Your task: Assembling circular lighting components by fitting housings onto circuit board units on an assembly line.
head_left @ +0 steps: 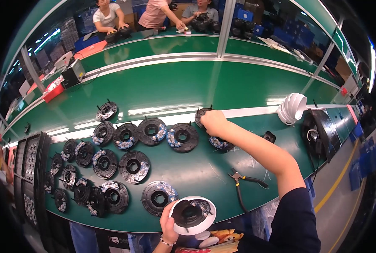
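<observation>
Near the table's front edge, my left hand (168,227) grips a white bowl-shaped housing (213,216) by its left side. Inside the housing sits a black disc (181,215) with a small circuit board on it. My right hand (214,122) reaches far across the table, its fingers closed at a black round part (202,114) with a thin upright prong; the hand hides much of that part. Just below the right hand lies a black disc with a circuit board (220,143). Another such disc (154,206) lies left of the housing.
Several black discs (133,166) with circuit boards cover the table's left half. Pliers (242,181) with black and yellow handles lie right of centre. White bowl-shaped housings (291,110) are stacked at right. Black trays (28,168) stand at far left. People work across the conveyor.
</observation>
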A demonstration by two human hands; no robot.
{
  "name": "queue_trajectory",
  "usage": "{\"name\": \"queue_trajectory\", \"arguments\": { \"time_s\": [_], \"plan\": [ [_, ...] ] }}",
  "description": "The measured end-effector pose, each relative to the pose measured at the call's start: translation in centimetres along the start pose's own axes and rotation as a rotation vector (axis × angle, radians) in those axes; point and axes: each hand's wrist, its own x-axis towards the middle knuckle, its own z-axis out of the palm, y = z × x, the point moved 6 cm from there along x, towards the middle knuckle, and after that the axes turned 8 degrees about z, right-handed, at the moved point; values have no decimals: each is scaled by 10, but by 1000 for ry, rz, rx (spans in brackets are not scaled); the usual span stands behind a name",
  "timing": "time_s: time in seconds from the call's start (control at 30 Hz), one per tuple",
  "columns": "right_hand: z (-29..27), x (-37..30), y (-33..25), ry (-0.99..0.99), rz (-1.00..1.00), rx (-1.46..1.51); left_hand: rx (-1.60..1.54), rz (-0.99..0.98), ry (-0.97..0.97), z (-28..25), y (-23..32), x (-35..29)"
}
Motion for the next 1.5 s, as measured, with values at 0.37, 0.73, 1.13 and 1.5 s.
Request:
{"name": "queue_trajectory", "arguments": {
  "time_s": [0.37,0.73,1.13,1.5],
  "plan": [
    [-26,-10,-16,-219,-24,39,-114,11,-38,0,0,2],
    [-94,103,-145,213,-309,203,-205,-45,-139,-3,-9,-7],
    [-29,206,-205,16,-301,208,-417,-115,244,-46,52,-38],
    [-10,207,-166,213,-231,202,-379,48,392,-109,51,-94]
  ]
}}
